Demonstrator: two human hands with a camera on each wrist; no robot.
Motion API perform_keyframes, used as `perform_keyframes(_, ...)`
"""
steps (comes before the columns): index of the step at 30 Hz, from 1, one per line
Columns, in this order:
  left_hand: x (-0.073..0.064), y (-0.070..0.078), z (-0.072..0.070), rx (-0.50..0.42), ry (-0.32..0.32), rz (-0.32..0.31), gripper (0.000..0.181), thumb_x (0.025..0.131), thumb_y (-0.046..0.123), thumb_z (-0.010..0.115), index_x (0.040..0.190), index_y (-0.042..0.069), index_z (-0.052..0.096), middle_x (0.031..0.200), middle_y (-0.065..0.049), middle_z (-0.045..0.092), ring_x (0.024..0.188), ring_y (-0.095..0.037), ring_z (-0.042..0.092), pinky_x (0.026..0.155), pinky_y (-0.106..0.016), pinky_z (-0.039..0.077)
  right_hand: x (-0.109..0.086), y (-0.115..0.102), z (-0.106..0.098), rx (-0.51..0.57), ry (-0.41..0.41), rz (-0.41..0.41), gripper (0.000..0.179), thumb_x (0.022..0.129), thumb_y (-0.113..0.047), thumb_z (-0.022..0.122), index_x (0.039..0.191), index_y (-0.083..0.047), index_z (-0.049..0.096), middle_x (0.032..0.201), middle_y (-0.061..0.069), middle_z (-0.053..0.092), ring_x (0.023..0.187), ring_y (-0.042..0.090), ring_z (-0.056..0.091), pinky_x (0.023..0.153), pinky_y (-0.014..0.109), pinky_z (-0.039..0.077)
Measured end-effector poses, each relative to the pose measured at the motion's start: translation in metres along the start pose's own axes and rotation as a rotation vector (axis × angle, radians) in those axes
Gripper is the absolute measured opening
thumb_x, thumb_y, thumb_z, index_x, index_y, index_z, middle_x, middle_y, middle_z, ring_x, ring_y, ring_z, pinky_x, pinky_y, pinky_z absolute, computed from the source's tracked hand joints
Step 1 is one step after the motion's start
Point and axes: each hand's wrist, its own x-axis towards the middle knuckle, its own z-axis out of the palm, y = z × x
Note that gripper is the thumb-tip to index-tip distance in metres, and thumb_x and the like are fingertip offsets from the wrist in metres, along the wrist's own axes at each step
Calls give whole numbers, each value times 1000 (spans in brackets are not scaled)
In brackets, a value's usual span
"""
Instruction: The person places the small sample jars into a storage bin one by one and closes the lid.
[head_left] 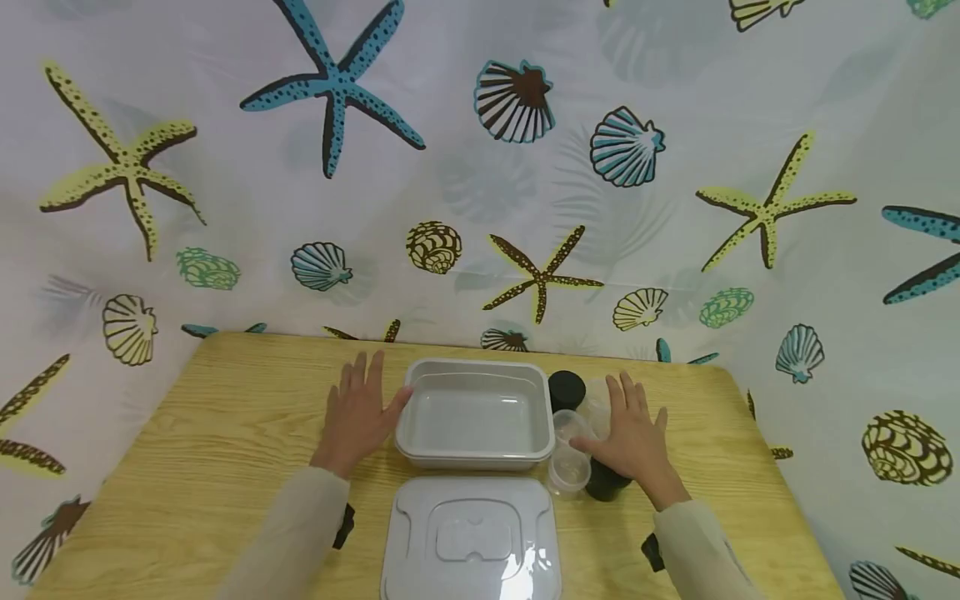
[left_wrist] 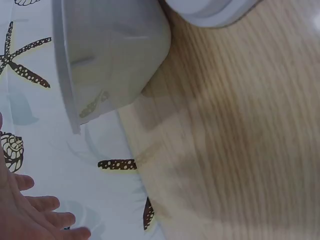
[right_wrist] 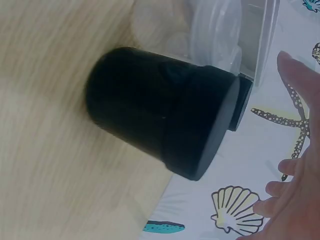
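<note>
Two bare hands are held out with fingers straight and parted, neither gripping anything. The left hand (head_left: 363,417) is by the left side of a pale tub (head_left: 480,461), its thumb crossing the rim in the head view; I cannot tell whether they touch. The right hand (head_left: 633,433) is over a cluster at the tub's right side, partly hiding it: clear cups (head_left: 568,471), a near black jar (head_left: 606,483) and a far black jar (head_left: 566,390). A white lid (head_left: 472,533) lies flat just in front of the tub. All sit on a wooden table (head_left: 240,417), backed by a shell-and-starfish cloth (head_left: 465,192). Both forearms, in light sleeves (head_left: 296,533), slant inward from the near edge, fingertips pointing away, thumbs toward the tub.
</note>
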Motion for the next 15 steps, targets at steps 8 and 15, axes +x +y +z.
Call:
perform_keyframes(8, -6, -4, 20, -214, -98, -102, 75, 99, 44, 41, 151, 0, 9, 154, -29, 13, 141, -46, 15, 108, -63, 28, -12, 10, 10, 27, 0, 27, 105, 72, -55, 74, 148, -4, 23, 156, 22, 17, 141, 46, 18, 101, 79, 15)
perform_keyframes(15, -9, 2, 30, -262, -131, -128, 73, 98, 34, 44, 150, -4, 9, 152, -31, 16, 136, -48, 26, 106, -62, 33, -20, 15, 17, 51, -2, 37, 106, 70, -49, 80, 147, -2, 25, 154, 24, 18, 140, 47, 20, 100, 79, 16)
